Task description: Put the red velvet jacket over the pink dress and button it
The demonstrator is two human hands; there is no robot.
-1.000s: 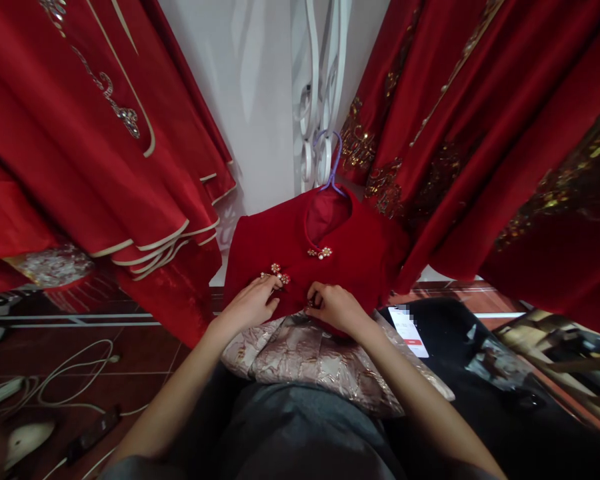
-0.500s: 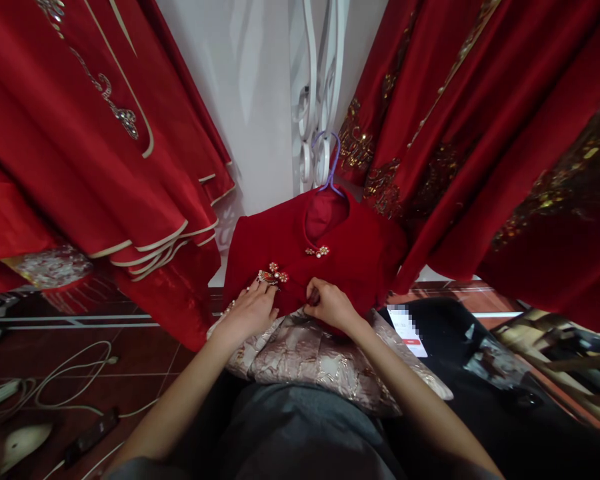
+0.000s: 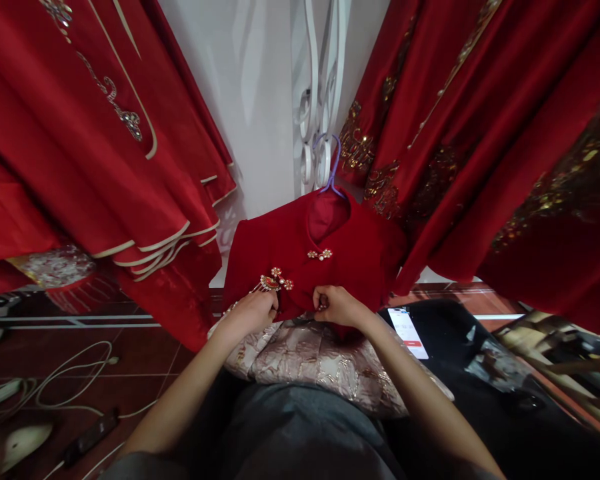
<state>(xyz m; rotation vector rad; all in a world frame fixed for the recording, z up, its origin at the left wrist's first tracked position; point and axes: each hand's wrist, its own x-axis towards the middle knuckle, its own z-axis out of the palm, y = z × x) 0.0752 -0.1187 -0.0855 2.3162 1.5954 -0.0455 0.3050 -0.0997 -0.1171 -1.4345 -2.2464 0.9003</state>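
Curling its fingers tighter than a moment ago, the left hand (image 3: 253, 313) sits below the ornament (image 3: 277, 280) on the hung red jacket (image 3: 365, 233), right hand (image 3: 343, 307) nearly closed too, so both look busy there, can't tell what's gripped.

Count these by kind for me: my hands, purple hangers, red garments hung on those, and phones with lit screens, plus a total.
Left hand and right hand: 2
Purple hanger: 1
Red garment: 1
Lit phone: 1
Total: 5
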